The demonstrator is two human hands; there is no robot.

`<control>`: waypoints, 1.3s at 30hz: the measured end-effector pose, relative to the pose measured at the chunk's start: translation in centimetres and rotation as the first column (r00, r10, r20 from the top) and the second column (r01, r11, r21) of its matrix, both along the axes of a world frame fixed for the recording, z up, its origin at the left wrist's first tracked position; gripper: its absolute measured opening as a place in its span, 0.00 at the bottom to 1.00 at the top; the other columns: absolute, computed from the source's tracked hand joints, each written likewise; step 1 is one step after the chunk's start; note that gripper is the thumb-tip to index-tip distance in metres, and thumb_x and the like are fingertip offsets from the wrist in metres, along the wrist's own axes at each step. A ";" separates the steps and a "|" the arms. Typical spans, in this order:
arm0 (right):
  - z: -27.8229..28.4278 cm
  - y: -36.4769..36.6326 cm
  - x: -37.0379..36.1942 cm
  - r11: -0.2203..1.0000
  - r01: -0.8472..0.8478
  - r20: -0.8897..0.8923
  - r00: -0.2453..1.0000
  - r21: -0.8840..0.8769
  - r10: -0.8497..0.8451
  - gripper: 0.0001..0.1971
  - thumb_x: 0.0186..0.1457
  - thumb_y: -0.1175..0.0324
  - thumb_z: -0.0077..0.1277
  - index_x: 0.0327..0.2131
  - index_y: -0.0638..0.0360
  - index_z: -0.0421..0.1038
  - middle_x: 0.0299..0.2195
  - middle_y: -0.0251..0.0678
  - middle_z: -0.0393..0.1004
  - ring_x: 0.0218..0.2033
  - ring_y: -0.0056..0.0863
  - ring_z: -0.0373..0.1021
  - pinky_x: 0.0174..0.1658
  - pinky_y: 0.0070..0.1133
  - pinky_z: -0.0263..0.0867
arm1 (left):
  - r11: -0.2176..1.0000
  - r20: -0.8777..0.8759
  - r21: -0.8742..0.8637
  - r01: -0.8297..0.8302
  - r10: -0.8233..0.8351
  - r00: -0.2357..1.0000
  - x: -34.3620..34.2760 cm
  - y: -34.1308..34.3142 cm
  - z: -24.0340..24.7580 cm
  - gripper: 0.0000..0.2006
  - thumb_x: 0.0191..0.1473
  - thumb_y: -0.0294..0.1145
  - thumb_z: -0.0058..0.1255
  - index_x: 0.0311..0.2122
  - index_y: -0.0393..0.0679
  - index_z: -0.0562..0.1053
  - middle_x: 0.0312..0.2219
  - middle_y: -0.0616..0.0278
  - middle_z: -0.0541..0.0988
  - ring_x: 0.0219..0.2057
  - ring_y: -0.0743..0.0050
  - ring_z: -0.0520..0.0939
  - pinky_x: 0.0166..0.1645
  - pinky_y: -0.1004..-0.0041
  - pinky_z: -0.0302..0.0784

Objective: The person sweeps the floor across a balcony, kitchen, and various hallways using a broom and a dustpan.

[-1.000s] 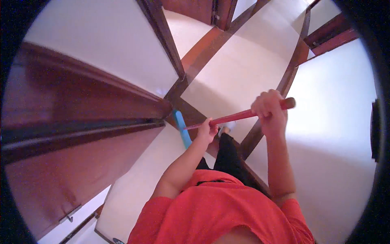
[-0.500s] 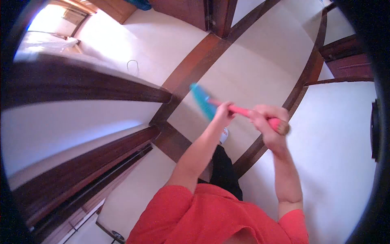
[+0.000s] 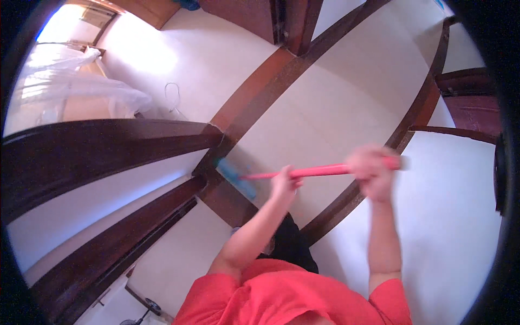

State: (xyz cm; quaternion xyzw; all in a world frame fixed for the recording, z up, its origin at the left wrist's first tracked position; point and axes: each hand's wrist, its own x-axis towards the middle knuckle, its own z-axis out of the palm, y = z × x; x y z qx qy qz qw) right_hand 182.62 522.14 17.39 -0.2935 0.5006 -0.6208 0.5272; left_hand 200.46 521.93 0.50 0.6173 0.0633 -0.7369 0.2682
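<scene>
A broom (image 3: pixel 325 170) with a pinkish-red handle and a blue-green head runs across the middle of the view. My left hand (image 3: pixel 284 183) is wrapped round the handle partway down, closer to the head. Near the top end my right hand (image 3: pixel 372 169) grips it, somewhat blurred by motion. The broom's bristle head (image 3: pixel 235 177) lies low at the floor, beside the dark border strip and the corner of the wall at left. My palms and most of the handle's upper end are hidden by my fingers.
A dark wooden door frame (image 3: pixel 114 132) juts in from the left. Beyond it lie a sheer white curtain (image 3: pixel 81 89) and a thin looped cord (image 3: pixel 172 97) on the pale floor. A white wall (image 3: pixel 449 216) with dark baseboard stands at right. A small fan (image 3: pixel 149 311) shows at lower left.
The broom head has swung left and nearer to me, toward the wall corner. My left hand has shifted left and down, and the handle now lies flatter across the view.
</scene>
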 end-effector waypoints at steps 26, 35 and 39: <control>14.5 -11.5 -5.3 0.958 0.136 -0.422 0.876 -0.252 -0.235 0.11 0.48 0.70 0.37 0.14 0.56 0.53 0.12 0.29 0.56 0.16 0.22 0.55 0.27 0.25 0.58 | 0.894 -0.300 -0.373 0.249 -0.370 0.879 -12.7 -21.0 9.0 0.12 0.50 0.37 0.47 0.23 0.39 0.66 0.15 0.61 0.70 0.13 0.73 0.71 0.16 0.75 0.70; -1.4 -30.0 0.0 0.969 0.240 -0.008 0.971 0.061 -0.240 0.13 0.51 0.77 0.42 0.14 0.62 0.59 0.15 0.32 0.63 0.21 0.23 0.64 0.34 0.25 0.63 | 0.885 0.043 -0.117 0.450 -0.448 0.893 -1.3 -39.9 -6.1 0.12 0.46 0.34 0.47 0.15 0.45 0.64 0.10 0.65 0.65 0.09 0.78 0.67 0.11 0.78 0.60; 3.6 -32.1 -3.9 0.914 0.376 -0.368 0.880 0.154 -0.300 0.15 0.51 0.78 0.42 0.13 0.61 0.58 0.14 0.31 0.63 0.19 0.21 0.63 0.31 0.23 0.63 | 0.783 -0.208 -0.108 0.613 -0.621 0.756 -11.0 -41.2 -4.8 0.12 0.47 0.33 0.44 0.16 0.46 0.61 0.10 0.68 0.61 0.09 0.79 0.61 0.11 0.77 0.56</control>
